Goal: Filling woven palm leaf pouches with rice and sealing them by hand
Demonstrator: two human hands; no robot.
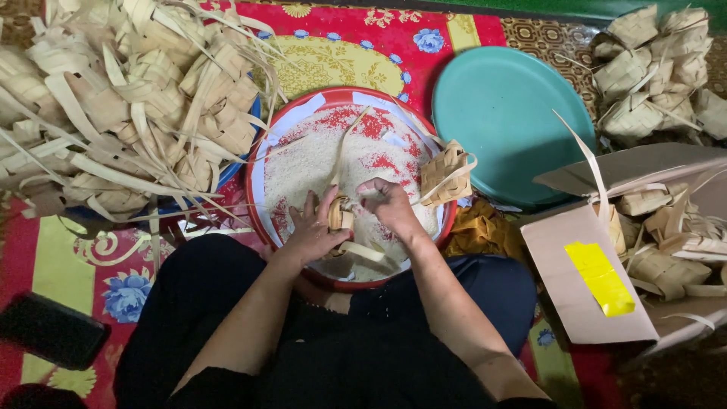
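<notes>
A: Two hands at the red-rimmed tray [257,198] of raw rice [303,163]. Left of it?
B: Heaped empty woven leaf pouches [144,91], overhanging its rim; a dark object [49,329] lower left, partly cut off.
A: In the tray?
B: Left hand [310,227] curled round a small woven pouch [341,214], mostly hidden; right hand [388,204] with fingers bent onto its top. Another pouch [447,174] leans on the right rim.
A: Right of the tray?
B: Bare teal lid [507,121]; cardboard box [583,280] holding pouches, cut off.
</notes>
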